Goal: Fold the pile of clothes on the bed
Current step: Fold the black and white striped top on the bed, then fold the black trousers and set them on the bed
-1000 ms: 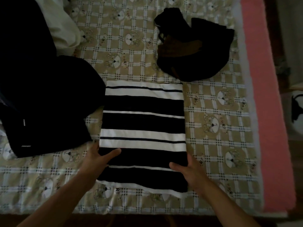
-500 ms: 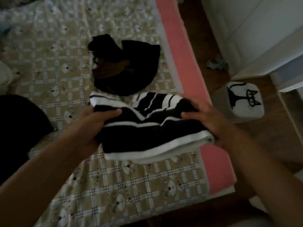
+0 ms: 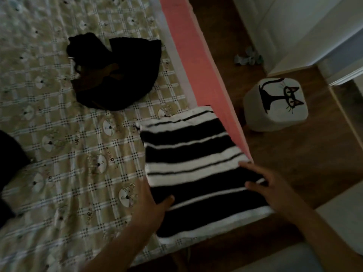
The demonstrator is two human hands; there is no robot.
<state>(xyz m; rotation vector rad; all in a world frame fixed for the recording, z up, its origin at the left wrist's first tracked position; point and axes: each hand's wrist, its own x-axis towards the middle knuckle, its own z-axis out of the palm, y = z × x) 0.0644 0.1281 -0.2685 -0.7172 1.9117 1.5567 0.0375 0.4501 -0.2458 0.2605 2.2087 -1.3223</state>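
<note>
Flanking one striped garment point(image 3: 192, 165): two hands point(image 3: 151, 203).

A single head-worn camera looks steeply down from close above the bed's point(image 3: 82, 134) near right corner, tilted, taking in the pink right edge point(image 3: 198, 61) and the floor point(image 3: 306, 154) beyond it.
</note>
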